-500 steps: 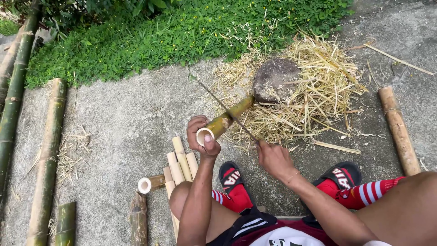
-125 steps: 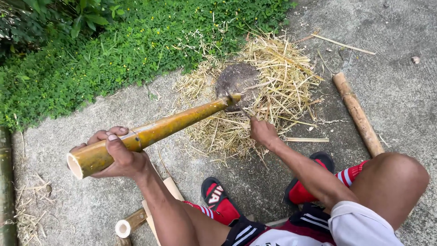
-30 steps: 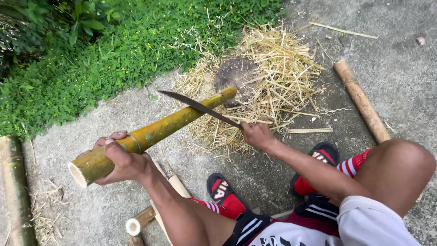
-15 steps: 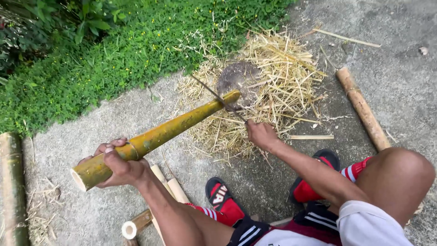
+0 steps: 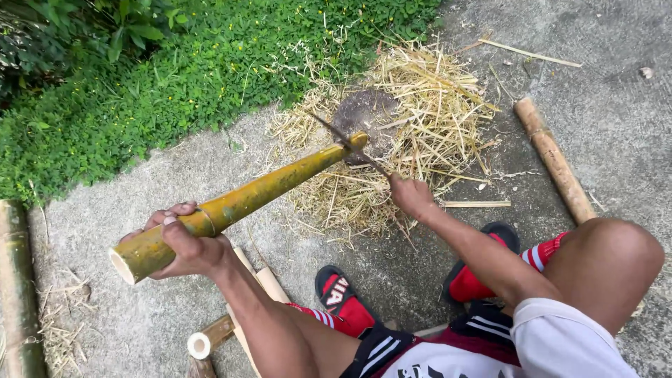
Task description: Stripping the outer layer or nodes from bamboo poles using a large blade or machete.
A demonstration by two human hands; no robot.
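Outdoor concrete ground (image 5: 602, 105), rough grey, with a green ground-cover patch (image 5: 161, 91) running along the top left. A thick old bamboo trunk (image 5: 15, 280) lies at the far left edge. From here I see a heap of dry shavings (image 5: 427, 91) spread on the concrete, a round wooden chopping block (image 5: 364, 112) sitting in the middle of it.

The long bamboo pole (image 5: 259, 192), yellow-green, runs diagonally: far tip resting on the block, near cut end raised at lower left. My left hand (image 5: 185, 245) is clamped around the pole just behind the open cut end, fingers wrapped over the top. My right hand (image 5: 413, 196) is closed around the handle of a long thin blade (image 5: 346, 143), whose edge sits at the pole tip, touching or just above it; I cannot tell which. Hands well apart.

A shorter tan bamboo piece (image 5: 553, 157) lies on the ground to the right, clear of the work. Cut bamboo sections (image 5: 210, 336) lie near the left knee, beside red sandals (image 5: 339, 297).

Handling, my judgement: pole looks stiff, hollow, fairly light for its length, skin smooth and likely slick, so grip near the node ring by the thick end. Split edges probably sharp.
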